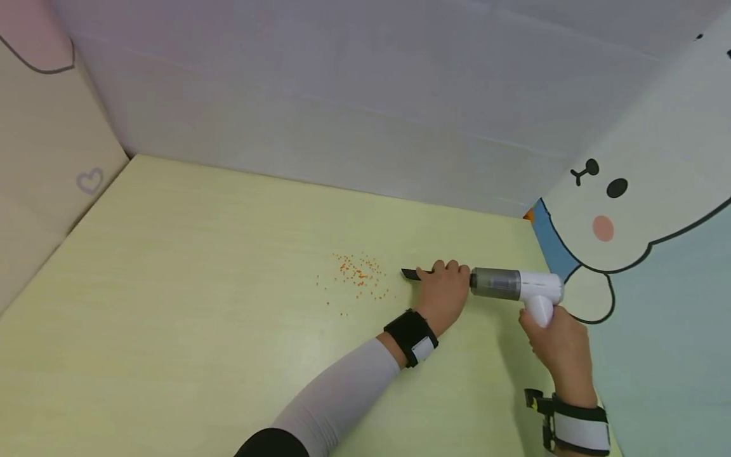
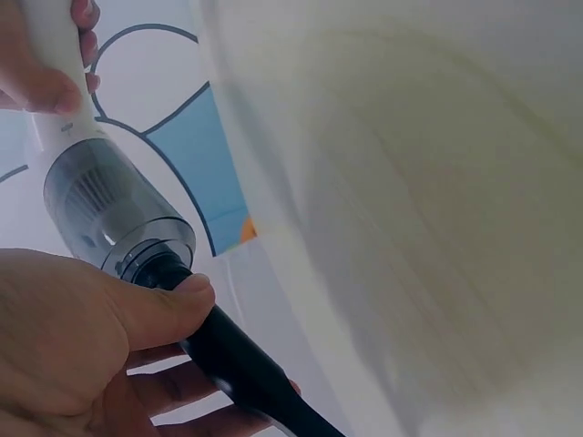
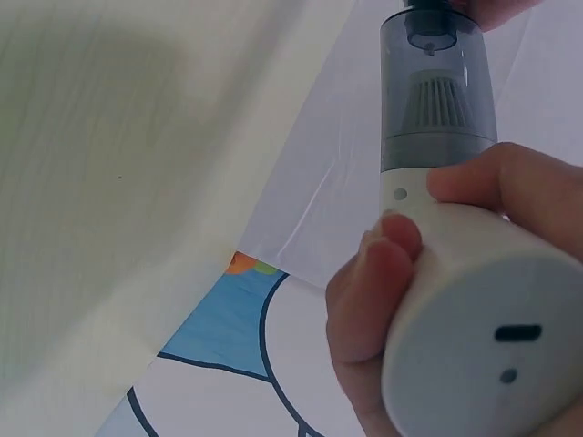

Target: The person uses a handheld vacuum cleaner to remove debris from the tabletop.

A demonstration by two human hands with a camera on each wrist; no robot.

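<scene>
A white handheld vacuum cleaner [image 1: 539,285] with a clear grey dust cup [image 1: 495,283] is held level over the right part of the table. My right hand [image 1: 562,348] grips its white handle, and the thumb lies along the body in the right wrist view. My left hand [image 1: 445,295] holds the black crevice nozzle [image 2: 239,360] near where it joins the cup, thumb on one side and fingers behind. The nozzle's slanted tip points left, toward scattered small orange bits [image 1: 360,275] on the tabletop. A pleated filter [image 3: 437,102] shows through the cup.
The pale yellow table [image 1: 217,285] meets a plain whitish back wall [image 1: 320,127]. A cartoon-printed panel [image 1: 657,304] stands along the right edge, close to my right hand. Another panel [image 1: 46,158] with a heart borders the left edge.
</scene>
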